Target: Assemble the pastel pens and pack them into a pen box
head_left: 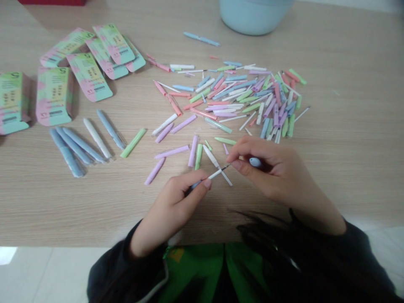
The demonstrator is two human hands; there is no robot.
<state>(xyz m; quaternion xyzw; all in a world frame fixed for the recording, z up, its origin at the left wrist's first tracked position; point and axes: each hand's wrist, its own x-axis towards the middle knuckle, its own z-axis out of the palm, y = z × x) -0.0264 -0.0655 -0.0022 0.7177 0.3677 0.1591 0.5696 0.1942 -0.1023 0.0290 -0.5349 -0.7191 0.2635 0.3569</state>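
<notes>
My left hand (178,200) is closed around a pen part with a blue end, mostly hidden by the fingers. A white pen refill (216,174) with a dark thin tip sticks out of it towards the right. At that tip, the thumb and forefinger of my right hand (268,168) are pinched together. A light blue pen piece (255,162) shows between the curled fingers of the same hand. Just beyond the refill lies a white pen (211,155) on the table, and a green pen barrel (198,156) is beside it.
A heap of pastel pen parts (240,90) spreads over the table (104,202). Several wrapped blue pens (75,145) lie at left, below pink and green boxes (54,97). A light blue tub (256,14) stands at the back, near a single blue pen (201,39).
</notes>
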